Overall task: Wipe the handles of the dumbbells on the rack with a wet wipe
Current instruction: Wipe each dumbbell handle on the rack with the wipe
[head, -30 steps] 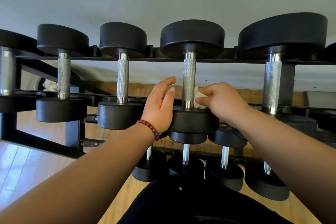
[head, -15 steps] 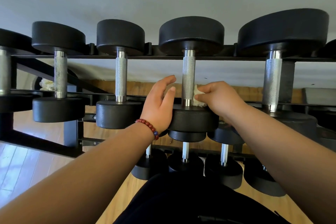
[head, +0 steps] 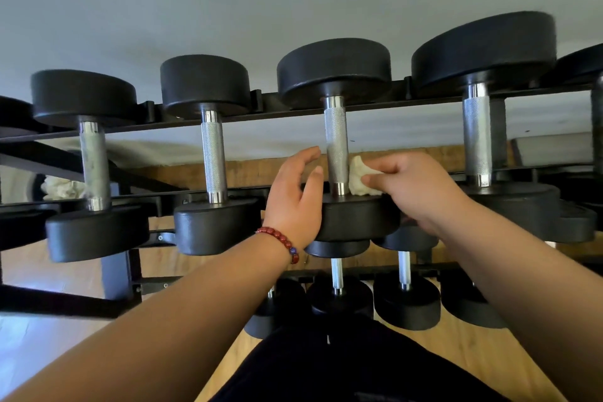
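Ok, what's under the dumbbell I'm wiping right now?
A small dumbbell straight below on a lower tier, another right of it. The left forearm covers part of a third; dark clothing hides whatever lies beneath them.

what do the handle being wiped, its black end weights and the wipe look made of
Handle: bright metal, likely chromed steel; it shines and shows fine crosshatch knurling.
End weights: matte black, probably rubber or urethane over metal; dull, slightly pebbled surface.
Wipe: soft off-white nonwoven cloth or paper, crumpled and pinched by the right hand; wetness cannot be told.
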`<action>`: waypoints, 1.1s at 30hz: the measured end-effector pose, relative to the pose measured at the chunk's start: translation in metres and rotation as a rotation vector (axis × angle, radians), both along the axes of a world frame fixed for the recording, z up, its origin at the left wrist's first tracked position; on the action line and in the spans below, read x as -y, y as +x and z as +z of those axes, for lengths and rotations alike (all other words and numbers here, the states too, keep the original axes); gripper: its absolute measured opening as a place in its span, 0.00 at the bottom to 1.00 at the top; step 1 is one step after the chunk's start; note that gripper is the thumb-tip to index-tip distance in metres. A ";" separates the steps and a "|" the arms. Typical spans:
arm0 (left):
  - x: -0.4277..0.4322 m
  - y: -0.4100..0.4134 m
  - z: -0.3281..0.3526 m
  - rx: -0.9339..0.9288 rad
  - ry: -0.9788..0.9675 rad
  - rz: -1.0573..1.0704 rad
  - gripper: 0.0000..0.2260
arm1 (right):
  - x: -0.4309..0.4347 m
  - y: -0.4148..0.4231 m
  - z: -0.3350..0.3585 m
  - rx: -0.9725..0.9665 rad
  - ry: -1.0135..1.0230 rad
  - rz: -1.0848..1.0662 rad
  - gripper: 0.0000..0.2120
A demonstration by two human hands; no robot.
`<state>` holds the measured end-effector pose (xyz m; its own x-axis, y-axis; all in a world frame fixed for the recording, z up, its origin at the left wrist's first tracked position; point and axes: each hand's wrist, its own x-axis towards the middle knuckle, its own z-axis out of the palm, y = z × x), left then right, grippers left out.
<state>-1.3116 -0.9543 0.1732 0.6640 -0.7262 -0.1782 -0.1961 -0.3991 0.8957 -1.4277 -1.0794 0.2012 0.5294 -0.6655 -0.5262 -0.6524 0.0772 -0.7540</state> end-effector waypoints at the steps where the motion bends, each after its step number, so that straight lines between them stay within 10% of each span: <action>1: 0.000 0.000 0.001 -0.021 0.000 -0.005 0.16 | -0.001 -0.002 0.002 0.042 0.028 -0.022 0.12; 16: 0.010 0.044 0.024 -0.443 -0.040 0.001 0.03 | -0.031 0.009 0.007 0.250 -0.151 -0.166 0.12; 22: 0.014 0.066 0.004 -0.265 0.135 0.190 0.05 | -0.064 0.005 -0.007 0.197 -0.529 -0.077 0.15; 27: 0.031 0.049 0.000 -0.719 0.100 0.100 0.08 | -0.070 0.003 -0.021 0.207 -0.674 -0.090 0.14; 33: 0.024 0.051 0.008 -0.786 0.109 -0.091 0.07 | -0.072 0.005 -0.024 0.224 -0.719 -0.135 0.15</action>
<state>-1.2603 -0.9785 0.1811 0.2532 -0.7234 -0.6423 0.4405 -0.5049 0.7423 -1.4226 -1.0078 0.1771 0.4624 -0.8700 0.1708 -0.4980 -0.4142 -0.7619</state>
